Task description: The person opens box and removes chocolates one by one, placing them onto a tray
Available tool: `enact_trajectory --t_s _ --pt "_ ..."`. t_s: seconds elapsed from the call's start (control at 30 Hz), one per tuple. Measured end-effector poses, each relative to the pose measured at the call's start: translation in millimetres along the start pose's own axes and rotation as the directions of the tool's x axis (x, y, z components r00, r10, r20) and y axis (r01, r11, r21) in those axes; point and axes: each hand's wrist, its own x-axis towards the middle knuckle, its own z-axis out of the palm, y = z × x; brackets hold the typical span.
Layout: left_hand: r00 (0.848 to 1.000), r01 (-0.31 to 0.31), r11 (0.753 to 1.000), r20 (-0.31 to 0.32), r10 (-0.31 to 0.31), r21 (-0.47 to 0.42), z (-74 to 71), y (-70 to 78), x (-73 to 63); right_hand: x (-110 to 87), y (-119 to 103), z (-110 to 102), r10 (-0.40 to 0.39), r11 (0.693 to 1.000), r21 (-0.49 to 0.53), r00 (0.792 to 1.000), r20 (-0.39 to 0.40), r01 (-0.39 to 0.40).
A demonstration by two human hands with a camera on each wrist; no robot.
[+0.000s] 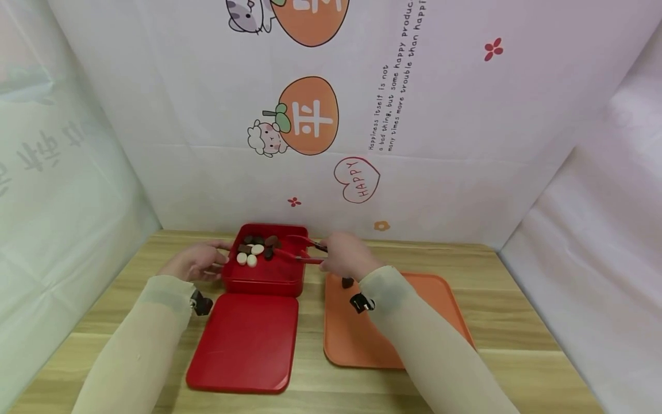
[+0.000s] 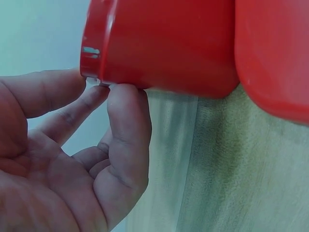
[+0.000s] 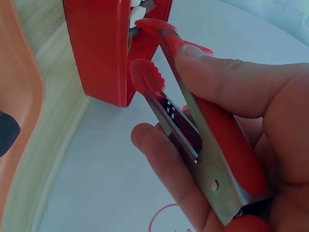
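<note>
A red box stands open at the back left, with several small white and brown chocolate-like pieces in its left half. My left hand is at the box's left side. In the left wrist view, its fingertips rest against the outer wall and right at the rim. My right hand grips red-tipped metal tongs from the right. The tongs' arms are spread over the box, one scalloped tip close to the pieces; nothing shows between the tips.
A red lid lies flat in front of the box. To the right is an orange tray, partly covered by my right forearm, with a dark piece near its back left corner. A printed cloth hangs behind the wooden table.
</note>
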Motion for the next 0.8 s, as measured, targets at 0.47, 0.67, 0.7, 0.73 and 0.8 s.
enact_trajectory --t_s 0.47,0.67,0.7,0.73,0.8 --pt "1.0 -0.007 1.0 0.001 0.007 0.003 -0.2 0.0 -1.3 24.6 -0.8 7.4 -0.025 0.999 -0.046 1.0 0.012 0.026" --pt "1.0 -0.009 1.0 -0.001 0.009 -0.004 -0.6 -0.1 -2.1 30.8 -5.2 7.9 -0.02 0.998 -0.064 0.999 0.028 0.022" --pt "1.0 -0.01 1.0 -0.002 0.01 -0.004 -0.7 0.0 -2.4 32.2 -5.8 7.9 -0.022 0.997 -0.073 0.999 0.031 0.024" --pt "1.0 -0.013 1.0 -0.002 0.013 -0.003 -0.9 0.2 -2.7 33.6 -6.3 7.8 -0.023 0.997 -0.078 0.999 0.031 0.025" --pt "1.0 -0.013 1.0 -0.005 0.013 -0.004 -0.8 0.5 -3.2 36.6 -6.8 7.7 -0.03 0.996 -0.086 0.999 0.036 0.033"
